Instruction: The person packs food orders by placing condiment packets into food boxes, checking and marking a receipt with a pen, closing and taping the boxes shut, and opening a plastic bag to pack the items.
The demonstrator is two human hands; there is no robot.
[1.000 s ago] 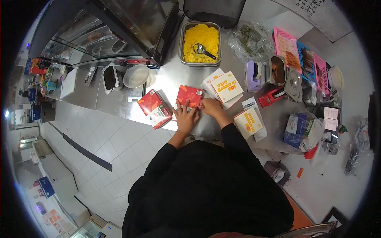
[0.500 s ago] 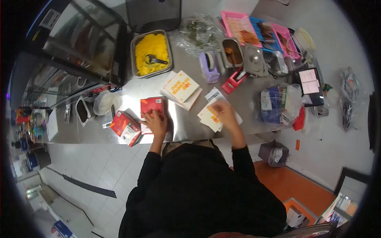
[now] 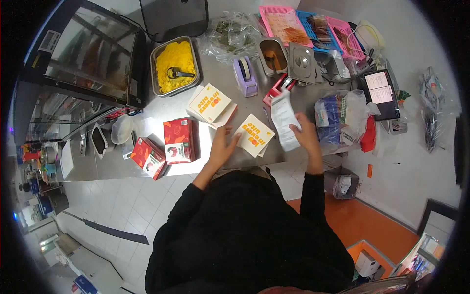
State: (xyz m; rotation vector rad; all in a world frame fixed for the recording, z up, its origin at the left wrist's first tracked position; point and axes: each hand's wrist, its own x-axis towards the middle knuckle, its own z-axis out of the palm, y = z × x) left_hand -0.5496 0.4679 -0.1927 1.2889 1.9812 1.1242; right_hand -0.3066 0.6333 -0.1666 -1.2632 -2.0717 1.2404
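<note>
My right hand [image 3: 307, 133] pinches the edge of a white printed paper slip [image 3: 284, 120], which is lifted and slightly curled. My left hand [image 3: 223, 146] holds nothing; its thumb and fingers are apart, next to a white box with yellow-orange lettering [image 3: 254, 135]. Whether a fingertip touches that box I cannot tell. Behind it sit more white lettered boxes [image 3: 209, 104], stacked askew. To the left are a red printed box [image 3: 179, 140] and another red box [image 3: 148, 158], turned at an angle. A red tool, perhaps a stapler [image 3: 274, 91], lies partly hidden behind the slip.
A steel tray of yellow food [image 3: 176, 56] with a scoop stands at the back, beside a glass cabinet [image 3: 90, 54]. A purple tape dispenser [image 3: 245, 78], a lidded steel pan [image 3: 302, 63] and colored baskets [image 3: 320, 34] line the rear right. A tablet [image 3: 381, 95] is farther right.
My left hand has left the red box and moved right to the lettered box. My right hand has raised the paper slip from beside that box and shifted right.
</note>
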